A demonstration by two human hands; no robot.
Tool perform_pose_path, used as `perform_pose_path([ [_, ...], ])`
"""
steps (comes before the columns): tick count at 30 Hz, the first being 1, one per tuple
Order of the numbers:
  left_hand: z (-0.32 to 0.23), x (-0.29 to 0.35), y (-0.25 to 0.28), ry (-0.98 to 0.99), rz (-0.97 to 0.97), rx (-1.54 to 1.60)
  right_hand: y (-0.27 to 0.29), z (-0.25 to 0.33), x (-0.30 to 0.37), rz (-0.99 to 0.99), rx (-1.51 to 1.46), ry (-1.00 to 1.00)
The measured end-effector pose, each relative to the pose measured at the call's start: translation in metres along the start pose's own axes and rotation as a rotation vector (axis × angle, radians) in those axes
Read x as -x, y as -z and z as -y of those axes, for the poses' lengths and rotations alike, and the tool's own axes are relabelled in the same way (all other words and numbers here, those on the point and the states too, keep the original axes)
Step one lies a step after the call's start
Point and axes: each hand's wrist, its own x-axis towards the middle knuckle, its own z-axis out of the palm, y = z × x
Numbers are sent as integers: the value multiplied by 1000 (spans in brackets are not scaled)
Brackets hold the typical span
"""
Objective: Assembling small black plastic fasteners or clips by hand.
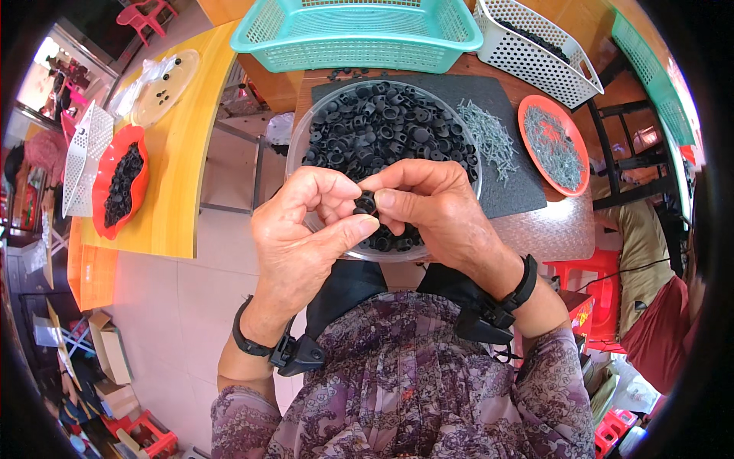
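Above the near side of a clear round tub (297,141), both hands meet at one small round black plastic part (365,203). My left hand (302,218) is closed, its thumb and fingertips pinched at the part's left side. From the other side, my right hand (432,203) grips it between thumb and index finger. My fingers partly cover the piece, so its full shape does not show. Beneath the hands, the tub is heaped with loose black plastic parts (382,126), many of them ring-shaped.
A grey mat (527,191) under the tub bears a pile of metal screws (489,138). To its right is an orange-red plate (582,138) of screws. Behind stand a turquoise basket (355,57) and a white one (535,73). A red dish (107,161) sits on the yellow table (180,153).
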Motion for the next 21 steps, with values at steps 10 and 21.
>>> perform_pose_path([
  [10,1,-3,0,35,4,-20,0,5,0,-47,57,-34],
  [21,-6,-2,-4,168,-19,-39,4,4,2,-29,144,35],
])
